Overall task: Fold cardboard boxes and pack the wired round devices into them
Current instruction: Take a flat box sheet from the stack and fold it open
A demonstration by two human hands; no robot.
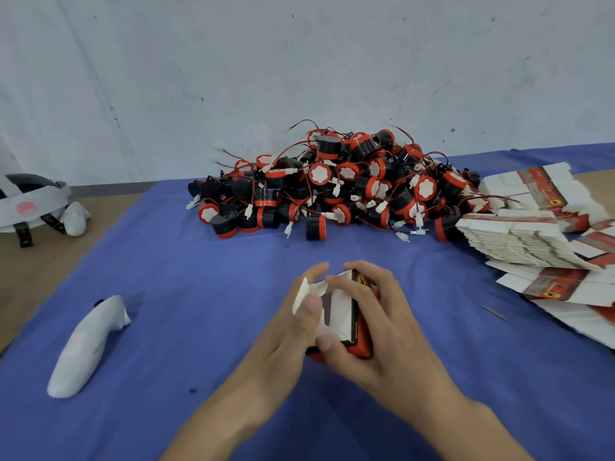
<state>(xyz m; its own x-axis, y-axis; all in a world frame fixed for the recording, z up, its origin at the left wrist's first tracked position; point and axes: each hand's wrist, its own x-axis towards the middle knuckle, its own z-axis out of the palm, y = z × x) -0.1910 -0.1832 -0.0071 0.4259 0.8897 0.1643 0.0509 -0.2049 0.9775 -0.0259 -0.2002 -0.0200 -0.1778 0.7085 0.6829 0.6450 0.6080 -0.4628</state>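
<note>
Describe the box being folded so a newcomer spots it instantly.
Start at the big blue cloth. Near its front middle, left hand and right hand hold the box. Unlike the flat blanks stacked at right, it is opened up, white flaps raised.

- Both hands, left hand (293, 331) and right hand (379, 324), grip a red cardboard box (346, 314), white flaps open.
- Pile of wired round devices (346, 184) behind on blue cloth (206, 267).
- Flat boxes (532, 234) stacked at right.
</note>
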